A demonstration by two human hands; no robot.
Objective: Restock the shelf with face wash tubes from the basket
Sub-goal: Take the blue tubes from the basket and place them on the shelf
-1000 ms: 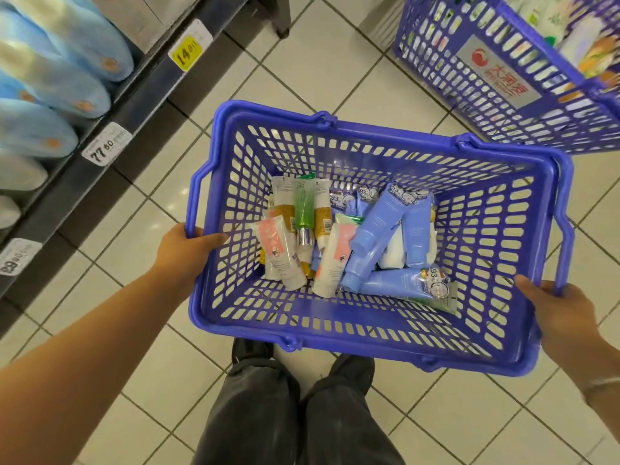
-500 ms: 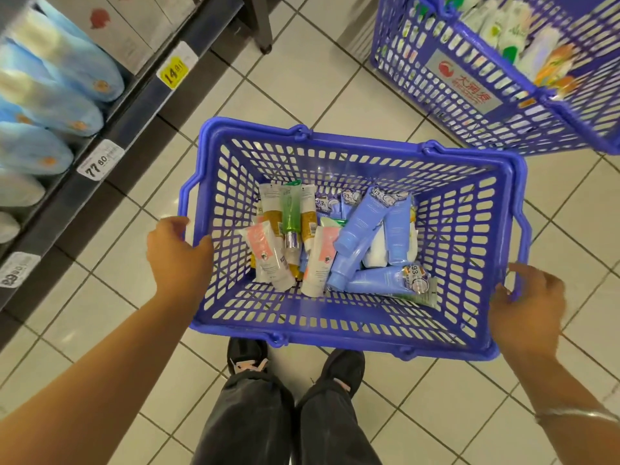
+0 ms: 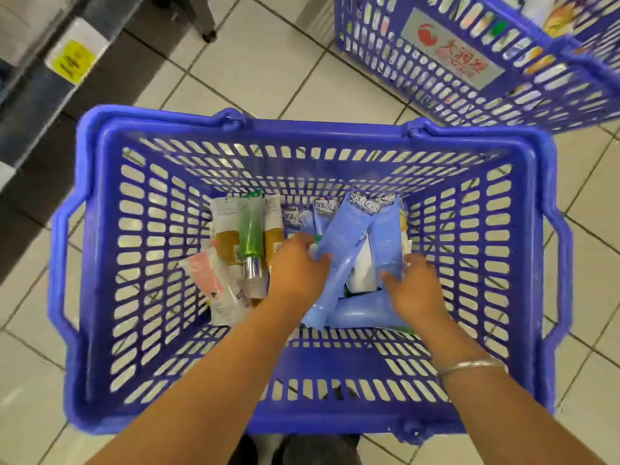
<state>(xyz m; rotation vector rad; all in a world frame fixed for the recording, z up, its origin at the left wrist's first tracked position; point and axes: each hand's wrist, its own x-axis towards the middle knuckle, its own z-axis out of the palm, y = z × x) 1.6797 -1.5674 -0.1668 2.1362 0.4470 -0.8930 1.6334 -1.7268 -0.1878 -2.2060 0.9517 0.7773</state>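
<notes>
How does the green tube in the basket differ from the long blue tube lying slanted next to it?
The green tube is translucent with a shiny silver end; the blue tube is opaque pale blue with a matching cap. The green tube lies straight along the basket and untouched, whereas the blue tube lies slanted across other tubes, with the left hand at its side. The blue tube looks longer. Both lie inside the same basket.

Motion-blurred yellow price tag (image 3: pixel 71 60) (digits unreadable), second basket (image 3: pixel 469 62) cut off at the edge
</notes>
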